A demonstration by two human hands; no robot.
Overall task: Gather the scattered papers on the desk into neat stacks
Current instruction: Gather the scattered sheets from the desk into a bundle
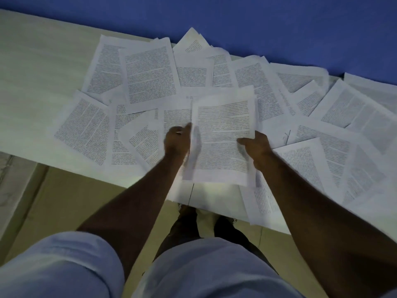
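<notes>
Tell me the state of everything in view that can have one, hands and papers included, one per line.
Left hand: grips the left edge of the held sheets.
Right hand: grips their right edge.
Held sheets: lifted off the desk, printed side up, slightly blurred.
Scattered papers: loose, overlapping, skewed, not yet stacked.
Desk: right part covered by paper, left part bare.

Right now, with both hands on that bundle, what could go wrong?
The held bundle looks uneven, so sheets may slip out between the left hand and right hand. Pages overhanging the desk's near edge could slide to the floor if brushed.
</notes>
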